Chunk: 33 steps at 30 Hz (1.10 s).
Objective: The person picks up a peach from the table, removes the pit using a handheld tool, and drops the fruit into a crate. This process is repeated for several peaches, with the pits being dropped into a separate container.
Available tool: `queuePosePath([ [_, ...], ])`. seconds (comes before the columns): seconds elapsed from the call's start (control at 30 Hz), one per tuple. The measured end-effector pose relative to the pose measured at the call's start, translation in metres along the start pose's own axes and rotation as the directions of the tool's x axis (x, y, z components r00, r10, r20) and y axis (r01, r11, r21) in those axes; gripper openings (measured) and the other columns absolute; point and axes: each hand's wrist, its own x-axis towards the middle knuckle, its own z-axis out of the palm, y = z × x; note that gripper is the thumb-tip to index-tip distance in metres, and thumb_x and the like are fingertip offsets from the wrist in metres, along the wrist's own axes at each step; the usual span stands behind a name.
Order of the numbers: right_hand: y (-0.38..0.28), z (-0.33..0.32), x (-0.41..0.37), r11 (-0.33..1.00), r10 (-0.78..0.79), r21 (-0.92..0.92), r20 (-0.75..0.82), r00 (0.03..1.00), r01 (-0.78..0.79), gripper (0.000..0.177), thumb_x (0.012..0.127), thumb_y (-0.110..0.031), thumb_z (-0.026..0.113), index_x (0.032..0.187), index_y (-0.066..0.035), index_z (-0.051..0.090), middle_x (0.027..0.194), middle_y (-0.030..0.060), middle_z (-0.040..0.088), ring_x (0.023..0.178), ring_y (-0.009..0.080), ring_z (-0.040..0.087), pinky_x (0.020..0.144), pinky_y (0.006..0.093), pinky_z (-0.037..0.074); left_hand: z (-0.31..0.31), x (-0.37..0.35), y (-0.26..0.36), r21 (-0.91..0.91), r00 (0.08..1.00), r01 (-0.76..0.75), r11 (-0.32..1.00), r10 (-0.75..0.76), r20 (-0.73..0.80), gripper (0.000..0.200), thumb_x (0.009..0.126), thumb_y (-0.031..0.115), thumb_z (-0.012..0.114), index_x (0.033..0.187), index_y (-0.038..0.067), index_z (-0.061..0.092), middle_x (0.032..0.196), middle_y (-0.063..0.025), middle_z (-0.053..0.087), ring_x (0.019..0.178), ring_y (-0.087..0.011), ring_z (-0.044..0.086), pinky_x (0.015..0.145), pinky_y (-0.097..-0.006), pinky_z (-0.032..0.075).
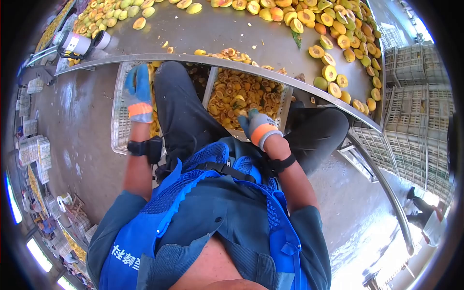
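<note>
Held left hand over a pale crate and right hand above fruit pieces below the table, finger closure impossible to tell for both; had halved fruit on top.

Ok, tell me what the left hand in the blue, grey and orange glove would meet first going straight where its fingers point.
Most likely the grey metal table's front rim, just ahead in the picture. Depth is unclear for the left hand, so it might pass over or under.
</note>
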Motion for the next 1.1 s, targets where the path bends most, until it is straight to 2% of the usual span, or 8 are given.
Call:
queuePosePath([
  [0.1, 0.001, 0.007, 0.006, 0.998, 0.046, 0.036, -0.030, 0.999, -0.045, 0.049, 0.101, -0.047, 0.049, 0.108, -0.002, 0.067, 0.099, 0.0279, 0.071, 0.093, 0.0472, 0.068, 0.083, 0.0530, 0.055, -0.017, -0.003, -0.028, 0.129, 0.983, 0.181, 0.975, -0.182, -0.001, 0.028, 0.089, 0.011, 0.074, 0.116, 0.004, 0.068, 0.113, -0.0138, 0.068, 0.097, -0.0302, 0.067, 0.088, -0.0394, 0.054],
  [0.2, -0.001, 0.015, 0.003, 0.989, -0.091, 0.097, -0.169, 0.981, 0.109, 0.043, 0.099, -0.044, 0.055, 0.104, -0.002, 0.065, 0.086, 0.0295, 0.069, 0.083, 0.0494, 0.067, 0.072, 0.0566, 0.053, -0.021, 0.014, 0.010, -0.200, 0.970, 0.243, 0.949, -0.233, 0.070, 0.028, 0.086, 0.014, 0.078, 0.111, 0.004, 0.070, 0.113, -0.0134, 0.069, 0.103, -0.0311, 0.066, 0.091, -0.0399, 0.052],
  [0.4, 0.021, 0.034, 0.009, 0.880, -0.137, 0.389, -0.339, 0.931, 0.272, 0.036, 0.098, -0.039, 0.062, 0.101, -0.003, 0.061, 0.078, 0.0299, 0.066, 0.076, 0.0518, 0.064, 0.062, 0.0567, 0.050, 0.053, 0.089, 0.109, -0.598, 0.978, 0.202, 0.775, -0.126, 0.168, 0.021, 0.084, 0.015, 0.078, 0.101, 0.005, 0.071, 0.104, -0.0135, 0.070, 0.099, -0.0307, 0.067, 0.089, -0.0383, 0.054],
  [0.47, 0.033, 0.041, 0.009, 0.837, -0.129, 0.461, -0.360, 0.924, 0.296, 0.035, 0.098, -0.039, 0.063, 0.102, -0.004, 0.061, 0.079, 0.0293, 0.066, 0.077, 0.0519, 0.065, 0.062, 0.0563, 0.050, 0.109, 0.113, 0.117, -0.634, 0.982, 0.126, 0.763, -0.004, 0.190, 0.029, 0.090, 0.012, 0.075, 0.118, 0.005, 0.069, 0.112, -0.0115, 0.068, 0.096, -0.0197, 0.068, 0.083, -0.0312, 0.056],
  [0.57, 0.038, 0.033, 0.000, 0.849, -0.057, 0.477, -0.342, 0.938, 0.226, 0.031, 0.098, -0.036, 0.064, 0.100, -0.005, 0.061, 0.076, 0.0282, 0.065, 0.074, 0.0512, 0.065, 0.057, 0.0547, 0.049, 0.195, 0.159, 0.132, -0.669, 0.743, 0.660, 0.342, -0.166, 0.648, 0.038, 0.097, 0.021, 0.069, 0.131, 0.005, 0.062, 0.119, -0.0138, 0.067, 0.100, -0.0244, 0.068, 0.088, -0.0343, 0.056],
  [0.77, 0.055, 0.032, 0.002, 0.846, 0.021, 0.484, -0.447, 0.894, 0.222, 0.031, 0.096, -0.035, 0.067, 0.098, -0.005, 0.061, 0.071, 0.0279, 0.063, 0.069, 0.0490, 0.065, 0.054, 0.0551, 0.048, 0.314, 0.213, 0.165, -0.310, 0.901, 0.323, 0.894, -0.191, 0.388, 0.060, 0.091, 0.039, 0.067, 0.137, 0.002, 0.056, 0.132, -0.0262, 0.058, 0.123, -0.0426, 0.055, 0.106, -0.0475, 0.044],
  [1.0, 0.046, 0.006, 0.010, 0.809, 0.045, 0.573, -0.288, 0.957, 0.135, 0.034, 0.097, -0.034, 0.066, 0.102, -0.001, 0.061, 0.078, 0.0293, 0.066, 0.075, 0.0505, 0.066, 0.060, 0.0544, 0.050, 0.326, 0.204, 0.163, -0.345, 0.955, 0.283, 0.895, -0.231, 0.184, 0.050, 0.082, 0.025, 0.076, 0.122, 0.002, 0.055, 0.115, -0.0193, 0.063, 0.107, -0.0381, 0.063, 0.092, -0.0445, 0.052],
  [1.1, 0.044, 0.009, 0.013, 0.782, 0.041, 0.602, -0.310, 0.950, 0.163, 0.031, 0.098, -0.030, 0.065, 0.104, -0.001, 0.060, 0.081, 0.0281, 0.068, 0.077, 0.0485, 0.067, 0.062, 0.0514, 0.051, 0.322, 0.182, 0.146, -0.638, 0.768, 0.640, 0.428, -0.379, 0.516, 0.044, 0.083, 0.022, 0.073, 0.118, 0.001, 0.057, 0.100, -0.0118, 0.065, 0.090, -0.0274, 0.066, 0.079, -0.0382, 0.055],
])
